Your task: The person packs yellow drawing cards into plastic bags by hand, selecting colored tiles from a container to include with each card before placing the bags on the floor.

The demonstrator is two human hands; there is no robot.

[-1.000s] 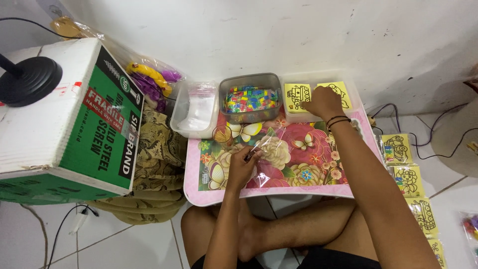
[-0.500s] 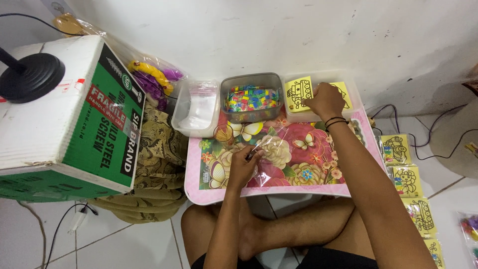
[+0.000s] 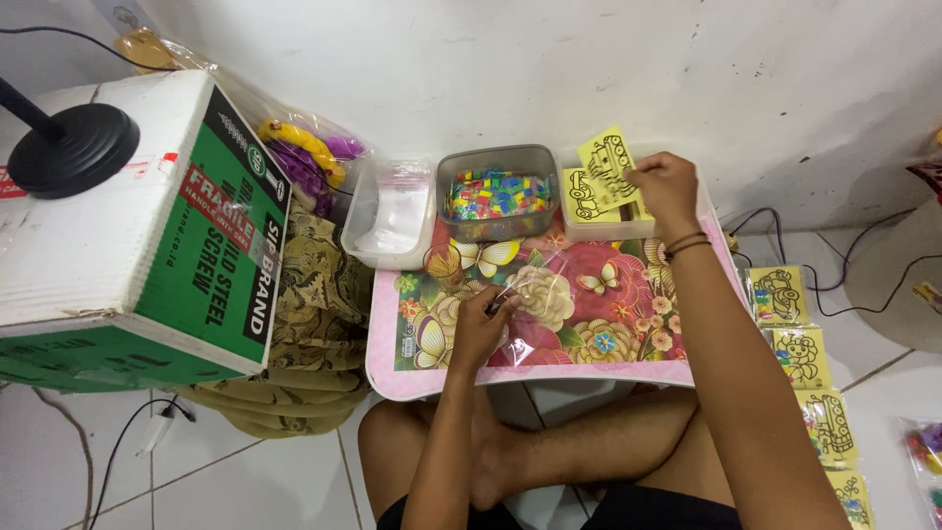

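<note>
1. Head view shows us seated cross-legged at a low table with a pink rim and a printed top of flowers and butterflies (image 3: pixel 628 368).
2. Our right hand (image 3: pixel 665 185) is closed on a small yellow card with a black outline drawing of a vehicle (image 3: pixel 608 162), pinched at its right edge between thumb and fingers.
3. That yellow card is held tilted, lifted just above a shallow clear plastic tray (image 3: pixel 601 228) at the far right of the table; a second yellow outline card (image 3: pixel 581 196) lies in the tray beneath it.
4. Our left hand (image 3: pixel 481 324) rests on the table top, fingers pinched on a thin clear plastic sleeve (image 3: pixel 535 285) that lies flat across the flower print.
5. Between the hands, toward the wall, stands a grey rectangular tub of small multicoloured pieces (image 3: pixel 496 191); just left of it sits a clear plastic container holding clear bags (image 3: pixel 392 211).
6. On the floor to our right lies a row of yellow outline cards in sleeves (image 3: pixel 800 353).
7. To our left sits a large green and white cardboard box (image 3: pixel 147 236).
</note>
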